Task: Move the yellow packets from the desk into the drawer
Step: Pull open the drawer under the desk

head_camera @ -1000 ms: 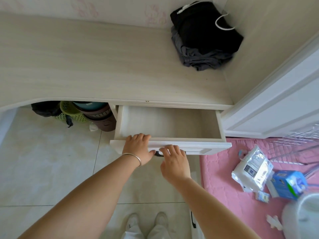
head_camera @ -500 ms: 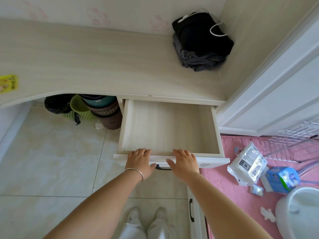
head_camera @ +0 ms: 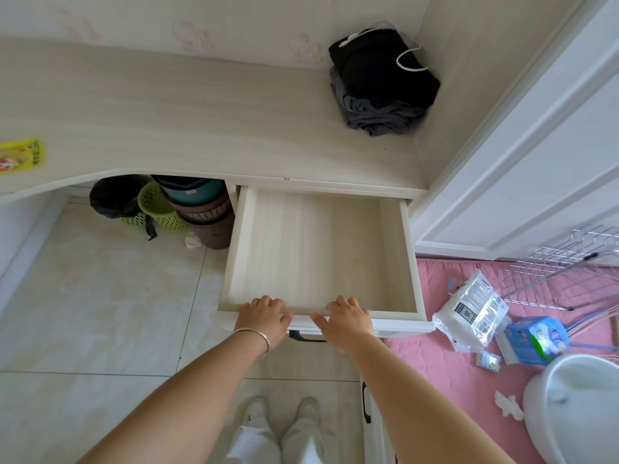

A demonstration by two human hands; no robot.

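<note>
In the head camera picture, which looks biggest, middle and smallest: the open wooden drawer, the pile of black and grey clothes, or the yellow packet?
1. Open pale wooden drawer, biggest.
2. Pile of black and grey clothes on the desk corner.
3. Yellow packet, smallest, though the picture's left edge cuts it off, so part is hidden.

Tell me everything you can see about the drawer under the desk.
The drawer is pulled well out from under the right end of the desk. It looks like pale wood-grain board inside, with a white front panel and a dark handle partly showing below it. Nothing is visible inside it. The left hand and right hand both rest on its front edge, fingers curled over the rim. It sits level, beside the white door.
</note>
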